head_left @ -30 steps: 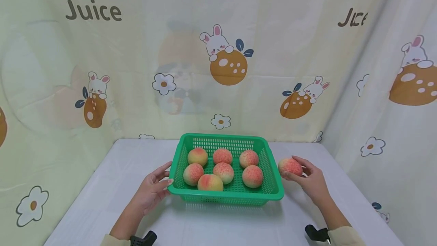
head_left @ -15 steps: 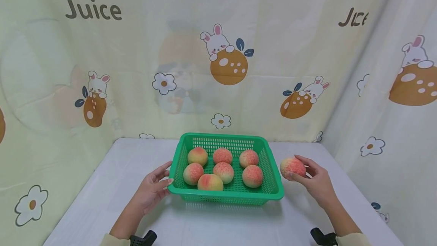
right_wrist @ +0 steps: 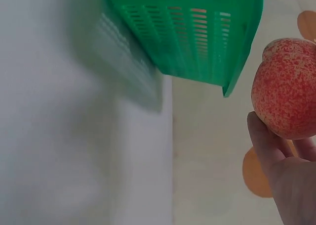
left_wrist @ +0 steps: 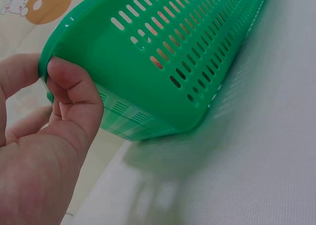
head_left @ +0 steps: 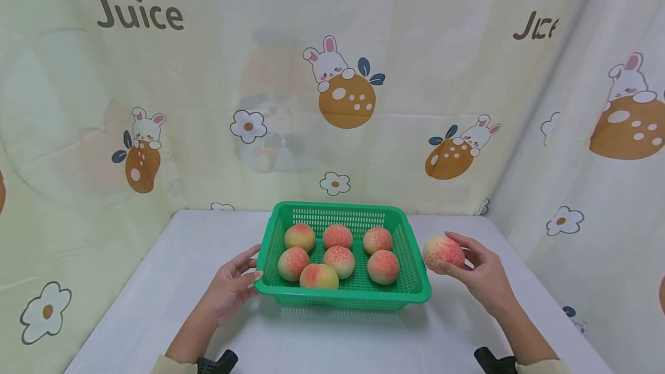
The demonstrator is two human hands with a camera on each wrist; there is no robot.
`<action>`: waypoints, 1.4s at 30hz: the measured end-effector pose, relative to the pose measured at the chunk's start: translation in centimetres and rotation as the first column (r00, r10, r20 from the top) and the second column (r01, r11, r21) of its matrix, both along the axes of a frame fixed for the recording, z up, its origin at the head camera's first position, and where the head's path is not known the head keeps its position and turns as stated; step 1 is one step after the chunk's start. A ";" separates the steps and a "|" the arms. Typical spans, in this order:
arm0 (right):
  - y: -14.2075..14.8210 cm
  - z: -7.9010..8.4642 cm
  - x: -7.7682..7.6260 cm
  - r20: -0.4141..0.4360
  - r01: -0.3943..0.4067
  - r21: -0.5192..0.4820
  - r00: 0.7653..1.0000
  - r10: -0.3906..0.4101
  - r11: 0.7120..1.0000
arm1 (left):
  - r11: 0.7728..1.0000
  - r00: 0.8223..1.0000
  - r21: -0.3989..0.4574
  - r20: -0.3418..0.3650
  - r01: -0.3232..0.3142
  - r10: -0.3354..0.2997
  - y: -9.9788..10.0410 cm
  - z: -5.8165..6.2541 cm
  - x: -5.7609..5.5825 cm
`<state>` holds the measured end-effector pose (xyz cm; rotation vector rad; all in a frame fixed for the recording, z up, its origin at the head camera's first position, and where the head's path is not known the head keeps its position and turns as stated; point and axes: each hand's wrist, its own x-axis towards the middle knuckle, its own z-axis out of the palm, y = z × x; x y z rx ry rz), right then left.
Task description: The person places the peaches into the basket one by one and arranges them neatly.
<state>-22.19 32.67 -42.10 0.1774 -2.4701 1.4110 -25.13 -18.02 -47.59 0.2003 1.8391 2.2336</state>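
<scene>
My left hand (head_left: 232,288) pinches the rim of a green plastic basket (head_left: 343,299) at its left side. In the left wrist view the thumb (left_wrist: 71,79) presses the outer face of the rim (left_wrist: 52,39), with the other fingers partly hidden beyond it. Just right of the basket, my right hand (head_left: 480,276) holds a red-speckled peach (head_left: 443,255) between thumb and fingers. That same peach (right_wrist: 289,89) shows large in the right wrist view, beside the basket's end. Inside the basket lie several red and yellow peaches (head_left: 383,267), spaced in loose rows.
The basket stands on a table with a white cover (head_left: 332,339). Behind it and at both sides hang pale curtains (head_left: 218,74) printed with rabbits, fruit and flowers. Black wrist cameras (head_left: 218,362) sit at both cuffs.
My right hand and the peach have shifted slightly right, then a touch back left, with the fingers a little higher. The left hand, basket and other peaches have stayed put.
</scene>
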 end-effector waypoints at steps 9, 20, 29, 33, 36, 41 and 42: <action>-1.9 0.7 0.1 0.000 -0.093 -0.069 0.996 0.093 0.993 | 1.000 1.000 0.000 -0.004 0.001 -0.001 0.0 0.2 0.0; -4.1 1.0 0.1 0.037 -0.153 -0.113 0.987 0.158 0.982 | 1.000 1.000 0.000 0.000 0.001 -0.001 0.1 0.1 0.1; -5.6 0.7 -0.4 0.035 -0.180 -0.129 0.982 0.186 0.975 | 1.000 1.000 0.003 0.003 -0.001 0.001 0.0 0.1 0.1; -6.1 0.6 -0.7 0.035 -0.187 -0.143 0.980 0.194 0.972 | 1.000 1.000 0.003 0.008 0.000 0.000 0.0 0.1 0.0; -6.5 0.4 -0.8 0.045 -0.177 -0.142 0.982 0.185 0.974 | 1.000 1.000 0.003 0.012 0.002 -0.002 0.0 0.1 0.0; -7.2 0.4 -1.2 0.067 -0.157 -0.121 0.984 0.166 0.980 | 1.000 1.000 0.001 0.013 -0.003 0.003 0.0 0.1 0.0; -7.3 0.4 -1.3 0.069 -0.156 -0.118 0.984 0.165 0.981 | 1.000 1.000 0.002 0.013 -0.003 0.003 0.0 0.2 0.0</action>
